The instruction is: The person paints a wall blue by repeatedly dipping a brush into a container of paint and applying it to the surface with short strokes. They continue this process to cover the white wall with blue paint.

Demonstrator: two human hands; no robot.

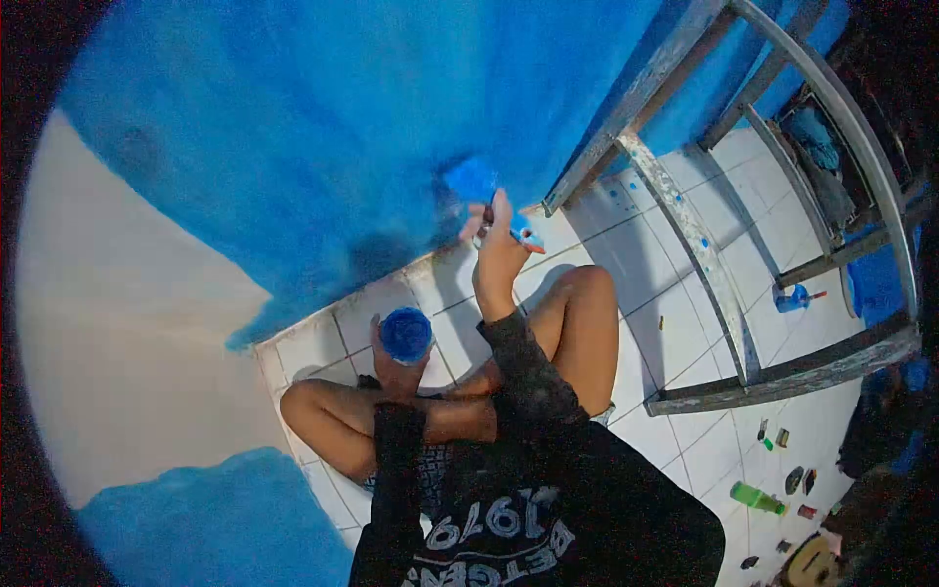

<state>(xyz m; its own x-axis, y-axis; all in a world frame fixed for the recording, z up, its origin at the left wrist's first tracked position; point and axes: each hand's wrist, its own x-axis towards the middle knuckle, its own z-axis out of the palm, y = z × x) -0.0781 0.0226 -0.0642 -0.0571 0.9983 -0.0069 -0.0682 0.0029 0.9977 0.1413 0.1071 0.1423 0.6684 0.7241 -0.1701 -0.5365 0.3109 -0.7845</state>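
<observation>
My left hand (396,372) is wrapped round a cup of blue paint (406,335), held upright over the floor near my crossed legs. In my right hand (501,256) is a paintbrush (526,235), its handle gripped in closed fingers. The brush's head is against the lower part of the wall (323,127), where a brighter blue patch (471,178) shows. Most of this wall is blue; an unpainted whitish area (137,284) lies to the left.
A metal ladder (699,235) stands at the right on the white tiled floor (626,264). Another blue-stained brush (797,298) lies beneath it near a blue bucket (875,279). A green bottle (755,497) and several small items lie at the lower right.
</observation>
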